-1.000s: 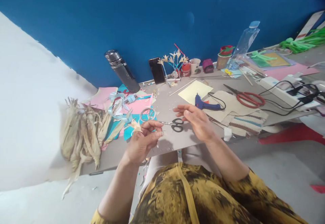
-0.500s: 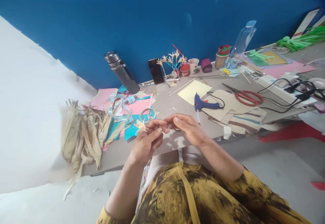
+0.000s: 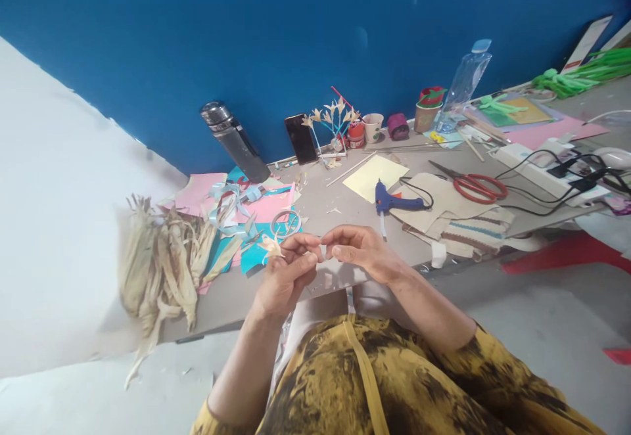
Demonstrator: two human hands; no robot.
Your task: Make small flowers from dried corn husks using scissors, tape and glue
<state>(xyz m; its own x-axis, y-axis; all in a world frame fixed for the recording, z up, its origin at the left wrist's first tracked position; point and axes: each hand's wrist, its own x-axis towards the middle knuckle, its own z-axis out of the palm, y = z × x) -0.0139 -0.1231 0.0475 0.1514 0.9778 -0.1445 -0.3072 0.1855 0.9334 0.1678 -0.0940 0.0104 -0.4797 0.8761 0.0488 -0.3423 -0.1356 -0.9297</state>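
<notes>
Above the table (image 3: 320,192): pale flower (image 3: 271,247) in left hand (image 3: 286,276).
Left fingers pinched, exact grip hidden; petals project clear, presumably against crushing. Right hand (image 3: 369,255) curved alongside; whether gripping, cannot tell. Glue gun (image 3: 401,203) nearby, apparently for reach.

Lighting fairly bright and diffuse, apparently from above; soft shadows on table (image 3: 318,192) beneath left hand (image 3: 286,274) and right hand (image 3: 367,254). Pale glare spot on blue wall (image 3: 296,41). Lens distortion evident: flask (image 3: 235,146) and bottle (image 3: 465,90) lean outward (top right corner darkened). Fine detail between the fingers blurs.
</notes>
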